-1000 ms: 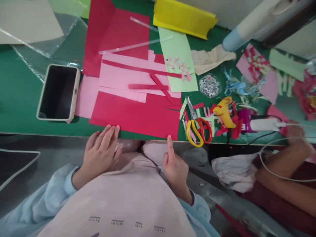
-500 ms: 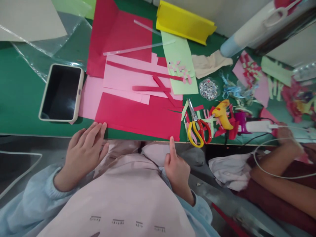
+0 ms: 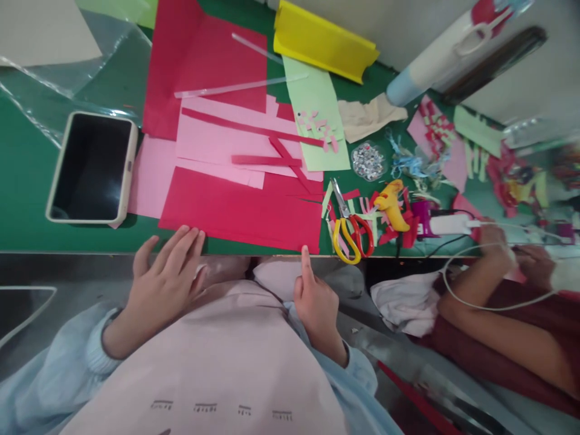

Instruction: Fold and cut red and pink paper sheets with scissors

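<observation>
Phone [image 3: 90,167] face-up on green table [image 3: 27,199], left. Scissors [image 3: 347,226] with yellow and red handles near table edge, beside yellow glue gun [image 3: 390,202]. Yellow paper [image 3: 324,41] at back. Small dish [image 3: 368,161], possibly sequins.

Small dark marks along the pink apron [image 3: 217,374], too blurred to read, no other text

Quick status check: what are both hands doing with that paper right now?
Left hand flat, fingertips on red sheet near edge. Right hand index touching its right corner. Scissors lie apart, right.
</observation>
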{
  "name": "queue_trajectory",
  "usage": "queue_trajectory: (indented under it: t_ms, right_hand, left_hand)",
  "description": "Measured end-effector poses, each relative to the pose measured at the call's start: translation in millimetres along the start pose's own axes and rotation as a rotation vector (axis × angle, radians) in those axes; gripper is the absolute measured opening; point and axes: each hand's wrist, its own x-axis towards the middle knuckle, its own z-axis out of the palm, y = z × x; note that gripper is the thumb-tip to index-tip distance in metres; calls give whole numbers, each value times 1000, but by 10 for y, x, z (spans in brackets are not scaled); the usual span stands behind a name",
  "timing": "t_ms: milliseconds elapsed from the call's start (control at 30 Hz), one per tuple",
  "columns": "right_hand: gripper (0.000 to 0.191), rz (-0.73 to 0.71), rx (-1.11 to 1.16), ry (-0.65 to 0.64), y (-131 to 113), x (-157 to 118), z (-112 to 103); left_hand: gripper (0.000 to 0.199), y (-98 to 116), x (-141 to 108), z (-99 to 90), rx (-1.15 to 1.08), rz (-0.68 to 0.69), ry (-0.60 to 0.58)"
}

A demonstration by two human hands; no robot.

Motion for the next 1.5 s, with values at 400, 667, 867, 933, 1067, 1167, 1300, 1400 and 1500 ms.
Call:
queue_trajectory:
  t_ms: [400,667,867,933,1067,1167,1300,1400,1500]
  right_hand:
    - [64,-165,49,-133,-319,128,-119]
    - [66,0,64,-198,-160,61,-109]
    - [64,111,87,-137,51,-7,-97]
    - [63,122,98,-85,90,-24,-77]
    - [62,129,131,-9,126,-49,-27]
    - [61,93,163,39,150,-55,1]
    - [52,33,163,162,167,-17,0]
    - [47,-25,146,304,128,44,-15]
    - [46,-180,183,345,61,103,-11]
  left_hand:
    - [47,644,509,148,-48,358,49]
    - [53,728,499,178,31,323,86]
    - [49,738,523,181,59,344,117]
    - [48,733,525,177,60,345,120]
    - [50,730,510,179,59,331,96]
    - [55,750,506,178,43,312,85]
    - [67,798,511,185,6,272,85]
    - [72,828,503,196,-16,248,56]
    - [73,860,494,202,-31,222,59]
